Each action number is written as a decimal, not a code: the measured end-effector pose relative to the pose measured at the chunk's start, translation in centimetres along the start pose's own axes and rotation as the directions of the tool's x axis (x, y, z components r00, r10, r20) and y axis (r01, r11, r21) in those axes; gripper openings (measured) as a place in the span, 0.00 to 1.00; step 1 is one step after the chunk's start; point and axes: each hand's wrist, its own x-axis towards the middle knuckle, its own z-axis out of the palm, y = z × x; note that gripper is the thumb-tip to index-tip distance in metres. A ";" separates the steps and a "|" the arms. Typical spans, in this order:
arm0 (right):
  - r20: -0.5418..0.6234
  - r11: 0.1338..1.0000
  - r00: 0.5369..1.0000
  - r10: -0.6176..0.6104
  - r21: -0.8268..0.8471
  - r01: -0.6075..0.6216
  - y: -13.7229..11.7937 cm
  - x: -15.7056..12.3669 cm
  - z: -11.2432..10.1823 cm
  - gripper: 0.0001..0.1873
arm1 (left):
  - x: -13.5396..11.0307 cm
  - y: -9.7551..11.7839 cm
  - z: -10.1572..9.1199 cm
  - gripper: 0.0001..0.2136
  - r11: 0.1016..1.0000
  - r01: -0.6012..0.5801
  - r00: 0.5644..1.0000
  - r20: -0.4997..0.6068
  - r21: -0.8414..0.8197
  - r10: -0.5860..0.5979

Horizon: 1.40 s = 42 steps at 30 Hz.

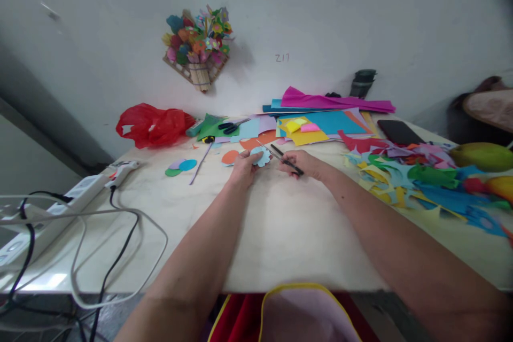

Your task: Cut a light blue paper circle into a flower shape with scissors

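Between the fingers of my left hand (243, 169) is a light blue paper flower (262, 157) with a scalloped edge. My right hand (298, 163) is closed around a pair of scissors (276, 154) with dark handles, its blades pointing left toward the flower's upper right edge. Whether the blades touch the paper I cannot tell. Just left of my left hand lies an orange paper circle (230, 157). Farther left, green, purple and blue paper circles overlap, the blue circle (188, 164) at their right. A thin purple paper strip (200, 163) lies between these and the orange circle.
Coloured paper scraps (388, 171) heap up on the right beside a dark phone (399, 132). Paper sheets (336, 123) are stacked at the back. A second pair of scissors (230, 127) and a red plastic bag (152, 124) lie back left. Power strips (80, 187) and cables occupy the left edge.
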 end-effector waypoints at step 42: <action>0.017 0.998 0.998 -0.056 0.012 0.055 1.0 0.7 -0.3 0.17 | -0.1 0.1 0.0 0.11 1.000 0.011 1.000 0.001 0.001 -0.011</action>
